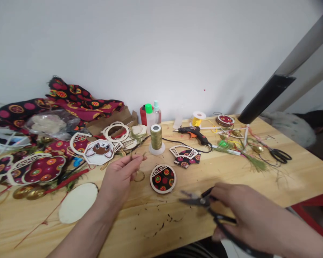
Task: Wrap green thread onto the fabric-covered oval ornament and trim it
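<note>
Preferably, the thin olive-green thread point(140, 181), pinched above the wooden tabletop point(307, 172) by closed fingers of the left hand point(122, 172), should be presented taut to the black-handled metal scissors point(204, 201) gripped by curled fingers of the right hand point(242, 206).

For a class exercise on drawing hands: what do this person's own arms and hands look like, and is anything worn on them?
The left hand and right hand are bare, without gloves; no sleeve, watch or bracelet shows on either forearm.

A head-worn camera looks forward and down over the pale wooden counter point(298, 173). It faces the nearby plain whitish wall point(150, 53).
</note>
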Demonstrator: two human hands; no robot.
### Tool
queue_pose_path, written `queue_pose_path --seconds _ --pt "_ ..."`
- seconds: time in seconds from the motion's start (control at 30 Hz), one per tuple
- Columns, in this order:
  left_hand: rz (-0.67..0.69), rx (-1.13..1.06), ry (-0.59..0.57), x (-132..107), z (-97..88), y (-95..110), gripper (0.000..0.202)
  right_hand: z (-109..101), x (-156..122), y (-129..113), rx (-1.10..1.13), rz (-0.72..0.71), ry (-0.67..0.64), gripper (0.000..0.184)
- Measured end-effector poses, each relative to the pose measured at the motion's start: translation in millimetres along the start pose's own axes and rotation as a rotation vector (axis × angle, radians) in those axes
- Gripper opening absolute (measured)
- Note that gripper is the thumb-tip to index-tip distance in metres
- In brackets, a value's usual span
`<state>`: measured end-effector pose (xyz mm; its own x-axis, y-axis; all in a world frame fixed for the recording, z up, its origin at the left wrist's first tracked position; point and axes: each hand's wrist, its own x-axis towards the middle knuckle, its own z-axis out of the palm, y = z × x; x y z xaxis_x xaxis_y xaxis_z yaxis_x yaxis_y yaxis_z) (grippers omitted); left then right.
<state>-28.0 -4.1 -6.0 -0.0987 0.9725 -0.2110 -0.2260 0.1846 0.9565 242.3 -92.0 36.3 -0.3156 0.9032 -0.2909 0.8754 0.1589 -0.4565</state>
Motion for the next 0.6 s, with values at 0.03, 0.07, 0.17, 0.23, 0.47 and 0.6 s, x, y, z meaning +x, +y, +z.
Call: queue_pose_path --seconds 0.03,0.07,0.17,0.23,0.47,0.6 --pt "0.001 -0.002 0.000 0 0.2 0 0.016 -2 -2 15 -0.054 0.066 0.020 0.020" --pt "0.000 -0.004 0.000 0 0.3 0 0.016 -4 -3 31 -0.127 0.155 0.079 0.024" --pt "-0.004 -0.006 0.009 1 0.6 0 0.016 -8 -2 73 -0.264 0.352 0.128 0.030" --pt "-0.004 -0.005 0.007 1 0.3 0 0.016 -11 -1 91 -0.305 0.413 0.123 0.031" --pt "0.003 0.005 -0.009 2 -2.2 -3 0.017 -18 4 117 -0.300 0.276 0.126 0.018" --pt "-0.007 -0.001 -0.013 1 -0.8 -2 0.017 -24 14 122 -0.354 0.186 0.107 0.021"
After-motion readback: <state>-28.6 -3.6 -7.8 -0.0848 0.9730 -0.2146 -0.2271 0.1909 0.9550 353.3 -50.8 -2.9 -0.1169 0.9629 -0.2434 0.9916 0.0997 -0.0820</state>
